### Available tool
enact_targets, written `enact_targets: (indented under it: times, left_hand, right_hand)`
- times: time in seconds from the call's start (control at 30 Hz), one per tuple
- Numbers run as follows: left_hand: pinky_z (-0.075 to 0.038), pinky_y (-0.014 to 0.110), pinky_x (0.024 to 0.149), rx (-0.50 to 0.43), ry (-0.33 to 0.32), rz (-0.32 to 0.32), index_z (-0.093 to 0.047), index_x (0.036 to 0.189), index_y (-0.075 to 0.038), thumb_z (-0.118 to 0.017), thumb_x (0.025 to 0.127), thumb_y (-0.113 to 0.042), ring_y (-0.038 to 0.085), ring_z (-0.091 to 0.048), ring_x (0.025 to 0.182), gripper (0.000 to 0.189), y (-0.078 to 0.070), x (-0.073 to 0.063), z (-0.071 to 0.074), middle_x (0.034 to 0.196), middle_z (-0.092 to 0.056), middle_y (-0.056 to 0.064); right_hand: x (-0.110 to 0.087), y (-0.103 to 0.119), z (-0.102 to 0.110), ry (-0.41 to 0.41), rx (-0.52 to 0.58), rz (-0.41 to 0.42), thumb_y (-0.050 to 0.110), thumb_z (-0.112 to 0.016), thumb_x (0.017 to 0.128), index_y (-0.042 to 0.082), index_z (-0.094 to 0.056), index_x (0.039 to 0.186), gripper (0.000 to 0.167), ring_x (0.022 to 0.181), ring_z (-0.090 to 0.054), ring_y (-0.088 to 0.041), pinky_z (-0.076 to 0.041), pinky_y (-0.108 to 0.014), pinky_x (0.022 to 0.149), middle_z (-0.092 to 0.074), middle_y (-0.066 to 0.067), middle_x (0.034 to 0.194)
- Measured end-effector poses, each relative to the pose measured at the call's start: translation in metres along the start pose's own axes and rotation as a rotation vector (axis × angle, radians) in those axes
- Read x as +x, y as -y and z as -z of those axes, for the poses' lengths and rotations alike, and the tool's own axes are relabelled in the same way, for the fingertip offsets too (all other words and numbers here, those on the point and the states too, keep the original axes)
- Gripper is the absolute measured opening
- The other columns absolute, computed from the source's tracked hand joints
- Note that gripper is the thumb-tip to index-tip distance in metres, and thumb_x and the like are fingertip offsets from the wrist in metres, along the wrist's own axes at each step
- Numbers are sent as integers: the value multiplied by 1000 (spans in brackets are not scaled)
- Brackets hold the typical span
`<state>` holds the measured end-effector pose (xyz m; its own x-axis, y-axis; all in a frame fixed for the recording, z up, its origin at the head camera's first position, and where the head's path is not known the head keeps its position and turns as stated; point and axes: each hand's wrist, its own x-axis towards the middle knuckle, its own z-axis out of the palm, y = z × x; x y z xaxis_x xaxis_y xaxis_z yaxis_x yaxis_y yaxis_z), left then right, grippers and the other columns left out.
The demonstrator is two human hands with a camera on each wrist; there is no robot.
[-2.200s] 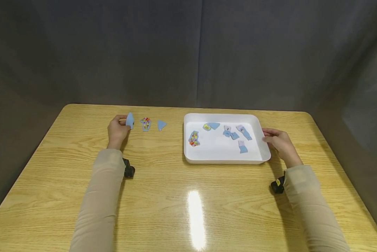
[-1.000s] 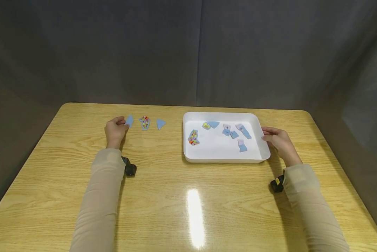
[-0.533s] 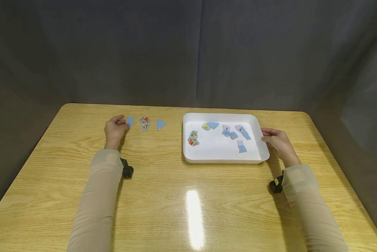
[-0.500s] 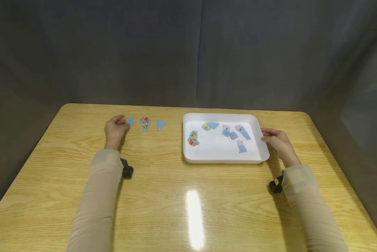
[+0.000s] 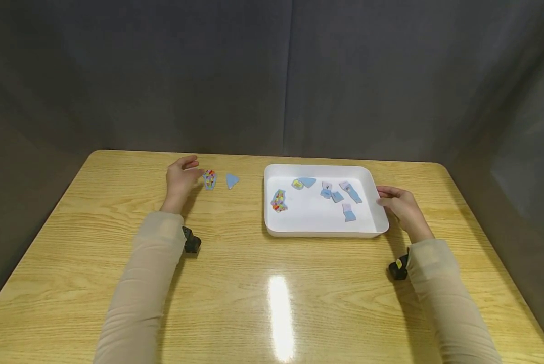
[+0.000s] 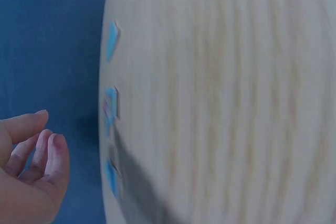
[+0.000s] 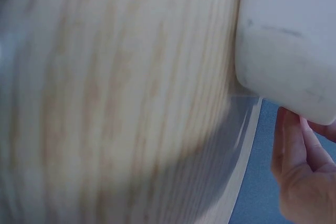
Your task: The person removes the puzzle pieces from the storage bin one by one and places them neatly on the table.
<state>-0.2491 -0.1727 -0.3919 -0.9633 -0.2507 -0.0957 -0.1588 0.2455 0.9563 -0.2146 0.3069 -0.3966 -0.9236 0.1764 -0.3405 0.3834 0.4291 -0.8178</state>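
My left hand (image 5: 182,178) hovers near the table's far left edge, fingers loosely bent and holding nothing. Below it on the table lies a pale blue flat piece (image 6: 112,178), hidden by the hand in the head view. To its right are a multicoloured, mosaic-patterned flat piece (image 5: 210,179), right beside the thumb, and a blue triangular piece (image 5: 232,181). My right hand (image 5: 404,208) holds the right side of a white tray (image 5: 319,234), thumb at the rim and fingers against the outer wall. Inside the tray is another mosaic-patterned piece (image 5: 279,200).
Several more flat pieces lie in the tray: a yellow-and-blue pair (image 5: 307,182) at the back, and lilac-and-blue pieces (image 5: 349,212) toward the right. The wooden table (image 5: 226,283) ends at a dark curtain (image 5: 199,76).
My left hand has put the pale blue piece down on the table, let go of it, and shifted right and away from me. My right hand stays at the tray, which has not moved.
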Motion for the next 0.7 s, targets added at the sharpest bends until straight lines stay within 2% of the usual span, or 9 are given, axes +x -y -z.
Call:
enact_targets:
  times: [0.07,0.17,0.33,0.57,0.7]
  left_hand:
    - [-45,10,75,-4,14,-34,-51,134,3,-57,91,-1,24,-56,109,44,-5,0,-7,131,-56,22]
    - [-49,17,85,0,59,-78,-50,135,3,-57,91,0,32,-54,118,44,-13,-3,-16,132,-55,23]
    - [-51,33,98,7,146,-131,-49,137,-1,-57,92,-1,32,-53,121,46,-27,-10,-32,135,-53,21]
    - [-49,40,101,27,249,-213,-51,135,-2,-61,91,-2,33,-54,121,45,-44,-24,-57,135,-54,20]
    - [-50,39,100,76,318,-240,-52,134,-4,-62,90,-2,33,-55,121,45,-53,-33,-73,134,-55,19]
  right_hand:
    - [1,-2,1,11,-14,14,5,-53,90,-3,-40,142,54,92,-50,0,-46,-11,79,-52,2,112]
    - [5,-5,1,-6,32,-5,5,-57,88,0,-45,140,53,90,-51,0,-47,-11,76,-55,6,104]
    - [11,-10,2,-3,50,-16,7,-59,87,2,-47,138,52,88,-52,1,-48,-10,74,-55,13,97]
    - [0,0,0,28,-13,20,5,-52,91,-3,-39,143,54,92,-49,1,-46,-8,78,-51,-6,122]
    - [-2,2,1,33,-8,12,5,-52,93,-3,-38,144,53,91,-48,2,-45,-6,76,-49,-9,126]
